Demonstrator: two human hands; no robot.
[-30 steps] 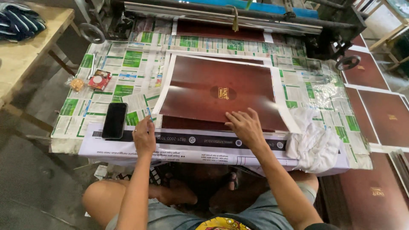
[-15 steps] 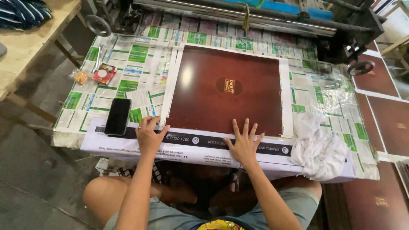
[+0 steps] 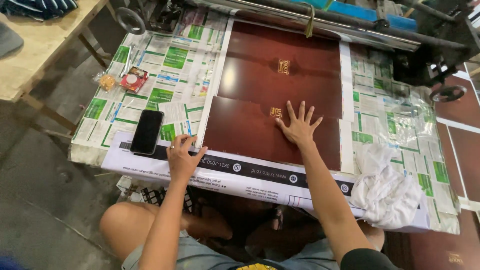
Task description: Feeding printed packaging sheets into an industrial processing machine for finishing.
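Right under the right hand (image 3: 299, 125) is a dark red sheet (image 3: 260, 135), glossy, with a small gold emblem that the thumb side of the hand sits just beside. That hand is flat on it, palm down, fingers spread wide apart, not gripping anything. A second dark red sheet (image 3: 295, 70) lies just beyond the fingertips, partly under the nearer one, and reaches up to the metal roller bar (image 3: 320, 27) at the far edge of the table.

The left hand (image 3: 182, 157) rests near the lower left corner of the nearer sheet, on the white printed banner (image 3: 260, 175) that hangs over the table's front edge. Its fingers are loosely curled with the fingertips touching the banner; whether it pinches anything I honestly can't tell. There's a ring on one finger.

Just to the left of that hand, a black phone (image 3: 147, 131) lies face up on the newspaper (image 3: 165, 75) covering the table. Further out beyond the phone sits a small red packet (image 3: 133, 79) with a yellowish wrapped bit next to it.

Off to the right of the right forearm, a crumpled white cloth (image 3: 387, 185) sits at the table's edge, well apart from both hands.
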